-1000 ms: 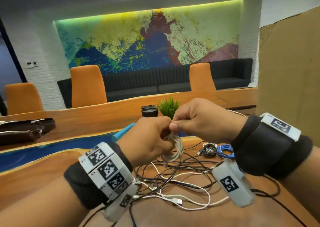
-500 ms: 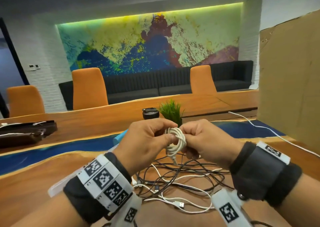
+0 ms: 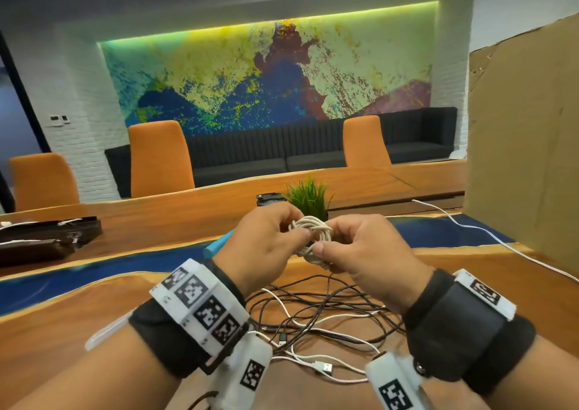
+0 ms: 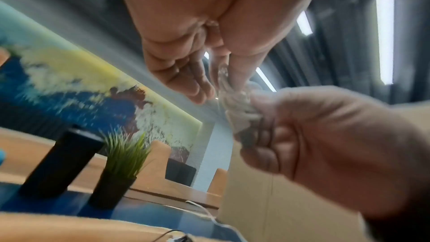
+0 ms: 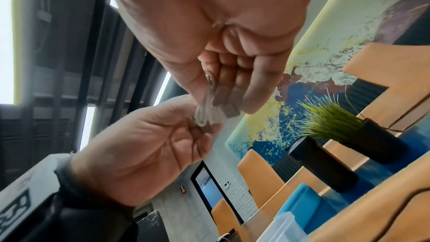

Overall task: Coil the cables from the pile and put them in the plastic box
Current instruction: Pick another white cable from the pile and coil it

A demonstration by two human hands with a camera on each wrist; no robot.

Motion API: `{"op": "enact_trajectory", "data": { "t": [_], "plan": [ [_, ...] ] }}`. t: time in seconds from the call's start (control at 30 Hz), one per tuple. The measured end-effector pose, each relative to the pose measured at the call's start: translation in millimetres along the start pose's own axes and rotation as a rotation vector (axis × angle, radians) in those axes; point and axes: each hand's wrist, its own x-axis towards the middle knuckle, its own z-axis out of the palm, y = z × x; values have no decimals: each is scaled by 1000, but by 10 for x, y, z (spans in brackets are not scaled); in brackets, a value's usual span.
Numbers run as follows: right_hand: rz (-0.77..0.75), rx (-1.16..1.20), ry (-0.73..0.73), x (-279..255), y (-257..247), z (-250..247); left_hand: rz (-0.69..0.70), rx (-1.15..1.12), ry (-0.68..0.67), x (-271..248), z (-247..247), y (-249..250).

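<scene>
The small white braided cable coil (image 3: 313, 237) sits in the air between my two hands, above the pile, because I want its loops free of the other cords while I finish it off. My left hand (image 3: 263, 249) pinches one side of the bundle, thumb and fingertips curled on it, to keep the turns from springing apart. My right hand (image 3: 360, 253) clamps the opposite side; in the right wrist view its grip has a grey plug end (image 5: 230, 111) pressed against the loops, so I judge I am tucking the tail in. Below my wrists the tangled pile of black and white cables (image 3: 316, 325) lies loose on the wooden counter with its blue resin strip (image 3: 470, 287), close enough to draw the next one. The clear plastic box (image 5: 281, 227) stands near on the counter, and beyond the coil are a small green plant in a black pot (image 3: 308, 196) and a black cylinder (image 4: 60, 163).
</scene>
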Motion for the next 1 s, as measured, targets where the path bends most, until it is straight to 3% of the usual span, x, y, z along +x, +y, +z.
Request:
{"op": "enact_trajectory", "data": {
  "t": [0.13,0.37,0.5,0.63,0.83,1.0],
  "plan": [
    [-17,-43,-7,21,8,-3,-165,-350,-68,1,-104,-12],
    [-110,-194,1,53,-20,-50,-287,-519,-154,33,-169,-19],
    [-80,-95,-25,97,-48,-142,-333,-618,-152,10,-138,-76],
    [-45,-35,-74,139,-64,-202,-435,-876,-112,-20,-62,-143],
    [99,168,-187,161,-71,-253,-424,-1048,-199,-73,26,-159],
    [84,236,-161,206,-52,-222,-384,-1223,-257,-52,67,-89]
  ]
}}
